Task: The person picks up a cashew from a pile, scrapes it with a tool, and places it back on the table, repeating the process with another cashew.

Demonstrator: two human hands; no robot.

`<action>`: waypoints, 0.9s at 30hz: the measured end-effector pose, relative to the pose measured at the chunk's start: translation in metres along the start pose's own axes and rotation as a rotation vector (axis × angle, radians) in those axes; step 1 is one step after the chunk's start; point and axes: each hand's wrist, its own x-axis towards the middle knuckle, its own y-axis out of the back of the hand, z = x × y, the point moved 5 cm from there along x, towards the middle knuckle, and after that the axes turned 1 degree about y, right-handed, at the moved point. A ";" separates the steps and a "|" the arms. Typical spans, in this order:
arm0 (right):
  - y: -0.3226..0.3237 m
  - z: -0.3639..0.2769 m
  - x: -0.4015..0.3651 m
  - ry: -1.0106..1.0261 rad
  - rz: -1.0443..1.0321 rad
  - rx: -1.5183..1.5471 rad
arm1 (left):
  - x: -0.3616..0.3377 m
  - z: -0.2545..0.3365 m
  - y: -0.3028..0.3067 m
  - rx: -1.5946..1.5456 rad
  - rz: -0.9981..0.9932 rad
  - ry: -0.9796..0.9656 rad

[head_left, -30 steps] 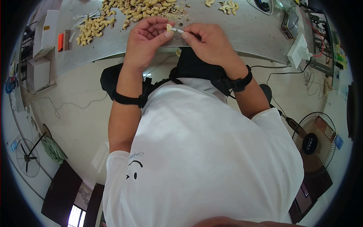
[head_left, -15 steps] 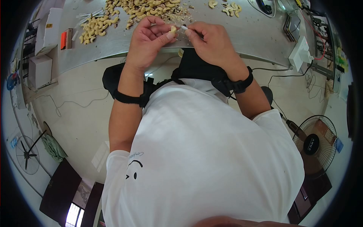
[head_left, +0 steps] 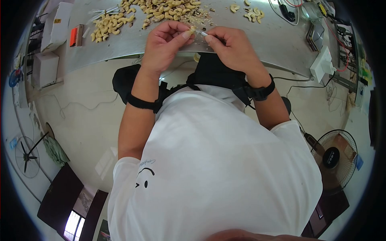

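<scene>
My left hand [head_left: 167, 45] pinches a cashew nut [head_left: 192, 29] between thumb and fingertips, just above the front part of the metal table. My right hand [head_left: 233, 47] grips a slim, pale, pen-like tool [head_left: 203, 33], its tip pointing left at the nut. The tip looks to be at the nut, though whether it touches is too small to tell. Most of the tool is hidden in my right fingers. Beyond my hands lies a large heap of cashews [head_left: 167, 10], with brownish skin crumbs [head_left: 199, 18] at its right side.
A smaller cashew pile [head_left: 108, 26] is at the left, near an orange box [head_left: 74, 37]. Several cashews [head_left: 254, 15] lie apart at the right. A white power strip [head_left: 321, 64] with cables sits at the table's right edge. A fan [head_left: 333, 158] stands on the right.
The tool's tip has come closer to the cashew, which looks slightly turned in my left fingers. The whole view has shifted a little; both grips stay the same.
</scene>
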 end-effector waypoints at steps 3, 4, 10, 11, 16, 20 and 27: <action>0.000 0.001 0.000 -0.017 -0.010 -0.010 | 0.000 0.003 -0.003 -0.028 0.028 -0.002; 0.000 0.001 -0.001 -0.026 -0.015 -0.011 | -0.001 0.002 -0.003 0.029 0.043 -0.018; 0.002 -0.005 -0.001 -0.007 0.004 -0.071 | 0.000 0.002 -0.003 0.157 0.099 -0.067; 0.002 -0.005 -0.002 -0.002 0.016 -0.071 | 0.000 0.002 -0.003 0.157 0.091 -0.062; 0.005 -0.006 -0.003 0.012 0.121 -0.106 | -0.002 0.004 -0.007 0.200 0.079 -0.040; 0.007 -0.004 -0.006 0.023 0.060 -0.032 | -0.002 0.004 -0.008 0.171 0.090 -0.025; 0.005 -0.006 -0.006 0.026 0.000 -0.077 | 0.000 0.003 -0.007 0.201 0.103 -0.070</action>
